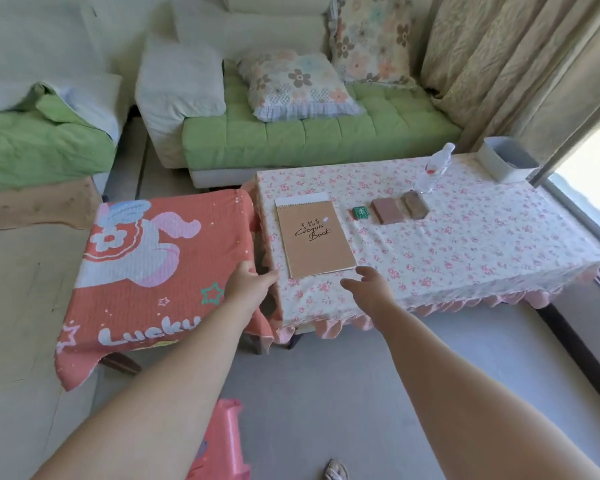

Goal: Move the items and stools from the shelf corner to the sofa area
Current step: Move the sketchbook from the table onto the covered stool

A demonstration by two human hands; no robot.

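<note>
A brown sketch book [315, 239] lies flat on the floral-clothed coffee table [465, 244] in front of the green sofa [312, 140]. My right hand [366, 284] hovers just below the book's near corner, fingers relaxed and holding nothing. My left hand [248, 284] rests at the gap between the floral table and the smaller table under an orange cartoon cloth [146, 265], fingers bent over the cloth's edge. A pink plastic stool [222, 445] stands on the floor below my left arm, partly hidden by it.
On the floral table sit a small green box [360, 212], two brown flat boxes [388, 211], a clear water bottle [435, 168] and a grey bin [508, 162]. Floral pillows [297, 86] lie on the sofa. Curtains [506, 64] and a window are at right.
</note>
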